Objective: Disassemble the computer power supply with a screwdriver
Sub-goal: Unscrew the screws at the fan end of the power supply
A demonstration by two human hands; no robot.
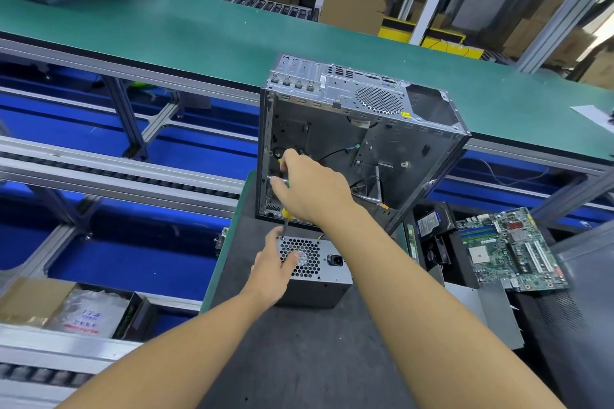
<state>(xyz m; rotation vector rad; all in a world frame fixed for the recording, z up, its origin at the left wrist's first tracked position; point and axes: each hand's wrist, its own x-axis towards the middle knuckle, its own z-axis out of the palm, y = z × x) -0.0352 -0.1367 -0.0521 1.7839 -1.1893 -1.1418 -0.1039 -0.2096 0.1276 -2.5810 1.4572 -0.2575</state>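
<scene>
A grey computer power supply [327, 279] stands on the dark mat, its honeycomb fan grille and black socket facing up. My left hand [274, 267] holds its left side, thumb lying on the grille and a fingertip by the top left corner. My right hand [307, 191] grips a screwdriver [285, 216] with a yellow and green handle, held upright. Its metal tip touches the grille's top left corner, next to my left fingertip.
An emptied open computer case [365, 129] stands just behind the power supply. A green motherboard [511, 249] and other removed parts lie on the right. A green conveyor belt [199, 33] runs behind. Roller tracks and a cardboard box [36, 299] are on the left.
</scene>
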